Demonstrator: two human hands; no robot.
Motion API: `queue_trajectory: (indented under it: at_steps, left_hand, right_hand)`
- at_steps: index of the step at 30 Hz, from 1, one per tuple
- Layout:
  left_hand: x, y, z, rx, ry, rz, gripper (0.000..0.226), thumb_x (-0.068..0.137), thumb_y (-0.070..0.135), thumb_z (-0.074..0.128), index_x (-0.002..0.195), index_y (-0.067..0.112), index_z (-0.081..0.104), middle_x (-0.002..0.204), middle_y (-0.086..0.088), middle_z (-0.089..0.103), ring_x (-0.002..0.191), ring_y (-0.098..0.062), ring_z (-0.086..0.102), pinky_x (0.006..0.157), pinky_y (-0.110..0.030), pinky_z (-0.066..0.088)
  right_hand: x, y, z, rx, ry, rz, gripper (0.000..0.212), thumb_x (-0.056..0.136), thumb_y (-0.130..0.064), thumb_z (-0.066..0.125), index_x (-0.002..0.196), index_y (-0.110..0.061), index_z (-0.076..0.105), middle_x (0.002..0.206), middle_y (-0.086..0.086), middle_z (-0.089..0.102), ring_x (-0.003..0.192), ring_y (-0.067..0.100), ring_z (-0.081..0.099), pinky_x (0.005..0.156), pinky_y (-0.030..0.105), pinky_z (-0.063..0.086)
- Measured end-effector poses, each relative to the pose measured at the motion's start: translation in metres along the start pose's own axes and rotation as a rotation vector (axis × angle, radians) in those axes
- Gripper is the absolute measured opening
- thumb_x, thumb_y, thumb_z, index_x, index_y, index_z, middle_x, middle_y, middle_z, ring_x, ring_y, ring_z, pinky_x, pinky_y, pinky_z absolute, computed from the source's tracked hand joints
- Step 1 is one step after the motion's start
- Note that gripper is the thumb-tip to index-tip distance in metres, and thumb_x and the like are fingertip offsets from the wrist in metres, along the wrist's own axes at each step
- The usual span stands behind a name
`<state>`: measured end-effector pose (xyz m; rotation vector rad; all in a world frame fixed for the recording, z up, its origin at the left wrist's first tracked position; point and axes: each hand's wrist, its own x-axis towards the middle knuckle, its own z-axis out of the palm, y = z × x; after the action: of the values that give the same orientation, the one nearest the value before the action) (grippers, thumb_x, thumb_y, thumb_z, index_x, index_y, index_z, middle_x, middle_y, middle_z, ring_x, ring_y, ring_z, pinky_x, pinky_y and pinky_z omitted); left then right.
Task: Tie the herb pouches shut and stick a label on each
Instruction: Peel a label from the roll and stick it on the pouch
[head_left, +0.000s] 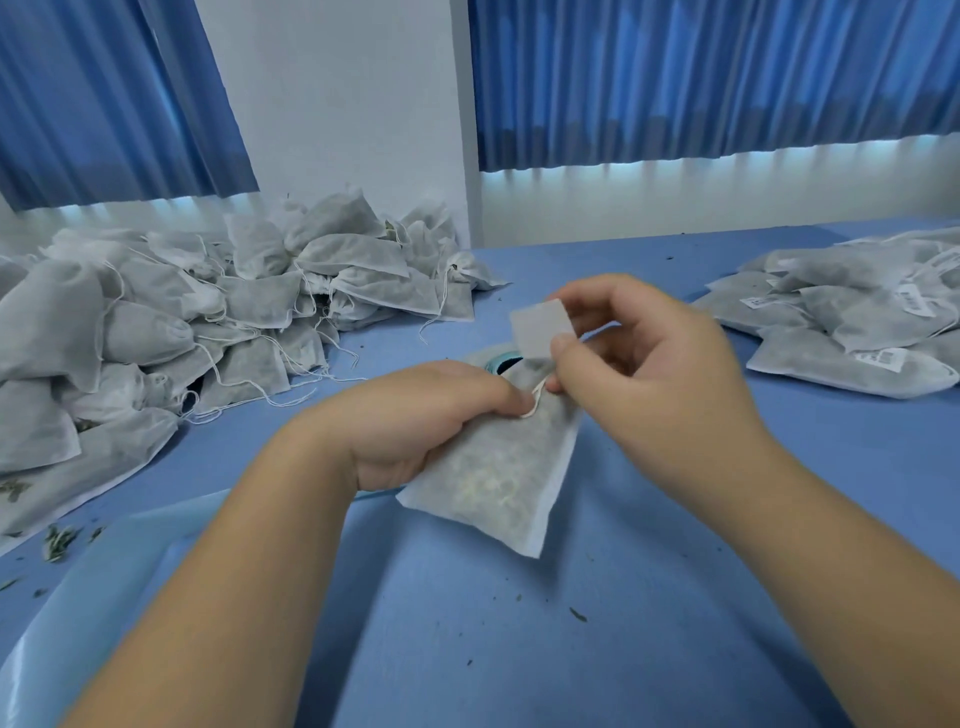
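I'm seeing left hand (415, 415) grip curling round pouch (498, 478) neck, counter (571, 649) lying beneath pouch. Right hand (639, 364) grip pinching label (537, 328) just above pouch. I'm judging: holding pouch taut, laying label on flat face, pressing outward.

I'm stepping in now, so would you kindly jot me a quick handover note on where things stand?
Left hand: grips the pouch at its neck, above the table.
Right hand: pinches a label over it, not yet stuck on.
Done: labelled pile, right side.
To do: stick this label, then work through the unlabelled pile on the left; whether those are tied is unclear.
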<state>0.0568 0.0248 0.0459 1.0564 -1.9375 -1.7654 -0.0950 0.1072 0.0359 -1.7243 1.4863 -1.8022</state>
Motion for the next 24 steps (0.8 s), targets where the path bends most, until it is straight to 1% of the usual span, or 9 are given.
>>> queue_trajectory:
  at_steps: [2, 4, 5, 7, 9, 11, 15, 19, 24]
  left_hand:
    - [0.000, 0.000, 0.001, -0.019, -0.003, -0.009, 0.018, 0.095, 0.013, 0.054, 0.097, 0.003, 0.069, 0.087, -0.013, 0.070, 0.076, -0.023, 0.067, 0.072, -0.032, 0.053]
    - [-0.001, 0.001, 0.001, -0.041, -0.015, -0.021, 0.025, 0.095, 0.013, 0.052, 0.110, -0.002, 0.066, 0.097, -0.020, 0.067, 0.082, -0.029, 0.065, 0.079, -0.038, 0.051]
    - [-0.001, 0.001, 0.001, -0.051, -0.028, -0.022, 0.026, 0.095, 0.013, 0.051, 0.111, -0.002, 0.065, 0.098, -0.021, 0.067, 0.080, -0.030, 0.065, 0.078, -0.038, 0.050]
    - [-0.002, 0.001, -0.001, -0.064, -0.042, -0.015, 0.023, 0.095, 0.012, 0.050, 0.105, 0.001, 0.066, 0.093, -0.019, 0.067, 0.074, -0.027, 0.066, 0.075, -0.037, 0.051]
    - [-0.001, 0.001, -0.002, -0.078, -0.025, -0.003, 0.020, 0.094, 0.012, 0.050, 0.098, 0.005, 0.068, 0.089, -0.016, 0.067, 0.072, -0.026, 0.066, 0.080, -0.041, 0.051]
    - [-0.002, 0.002, -0.003, -0.093, -0.017, 0.008, 0.018, 0.092, 0.014, 0.053, 0.093, 0.008, 0.071, 0.090, -0.016, 0.067, 0.074, -0.027, 0.064, 0.088, -0.048, 0.047]
    - [-0.003, 0.001, -0.007, -0.131, -0.024, 0.015, 0.017, 0.081, 0.016, 0.059, 0.077, 0.011, 0.075, 0.083, -0.014, 0.067, 0.068, -0.025, 0.065, 0.085, -0.046, 0.045]
    - [0.001, -0.001, -0.008, -0.104, -0.030, -0.020, 0.025, 0.068, 0.019, 0.056, 0.088, 0.007, 0.067, 0.081, -0.013, 0.064, 0.067, -0.025, 0.062, 0.079, -0.041, 0.045]
    - [0.003, -0.003, -0.011, -0.143, -0.075, -0.063, 0.027, 0.065, 0.016, 0.057, 0.089, 0.007, 0.067, 0.076, -0.010, 0.066, 0.063, -0.022, 0.064, 0.066, -0.031, 0.051]
  right_hand:
    - [-0.002, 0.001, 0.001, -0.192, 0.011, -0.162, 0.013, 0.081, -0.018, 0.060, 0.088, -0.028, 0.065, 0.080, -0.008, 0.065, 0.069, 0.013, 0.063, 0.066, 0.027, 0.051]
    - [-0.001, 0.002, 0.001, -0.326, 0.004, -0.304, 0.010, 0.082, -0.015, 0.061, 0.088, -0.018, 0.069, 0.077, -0.006, 0.063, 0.069, 0.012, 0.058, 0.065, 0.029, 0.049]
    - [-0.001, 0.003, 0.000, -0.360, -0.008, -0.348, 0.010, 0.083, -0.013, 0.061, 0.087, -0.014, 0.070, 0.077, -0.004, 0.062, 0.069, 0.011, 0.057, 0.065, 0.031, 0.049]
    - [-0.001, 0.004, -0.001, -0.408, -0.038, -0.408, 0.011, 0.084, -0.011, 0.061, 0.088, -0.010, 0.071, 0.079, -0.001, 0.063, 0.071, 0.014, 0.057, 0.064, 0.037, 0.050]
    - [-0.001, 0.005, -0.003, -0.456, -0.075, -0.456, 0.011, 0.083, -0.008, 0.062, 0.087, -0.009, 0.072, 0.081, 0.001, 0.064, 0.071, 0.015, 0.057, 0.063, 0.039, 0.051]
    - [-0.001, 0.006, -0.004, -0.496, -0.124, -0.485, 0.013, 0.084, -0.007, 0.062, 0.089, -0.010, 0.074, 0.084, 0.001, 0.065, 0.071, 0.015, 0.058, 0.061, 0.040, 0.051]
    - [0.000, 0.005, -0.006, -0.584, -0.190, -0.533, 0.016, 0.085, -0.008, 0.062, 0.093, -0.011, 0.076, 0.087, 0.002, 0.067, 0.069, 0.022, 0.060, 0.056, 0.040, 0.051]
    - [0.002, 0.004, -0.008, -0.646, -0.318, -0.521, 0.018, 0.085, -0.011, 0.060, 0.093, -0.012, 0.076, 0.090, 0.002, 0.069, 0.074, 0.028, 0.064, 0.057, 0.043, 0.052]
    - [0.003, 0.002, -0.014, -0.646, -0.423, -0.442, 0.022, 0.088, -0.018, 0.058, 0.100, -0.020, 0.077, 0.097, -0.004, 0.069, 0.083, 0.023, 0.066, 0.064, 0.043, 0.054]
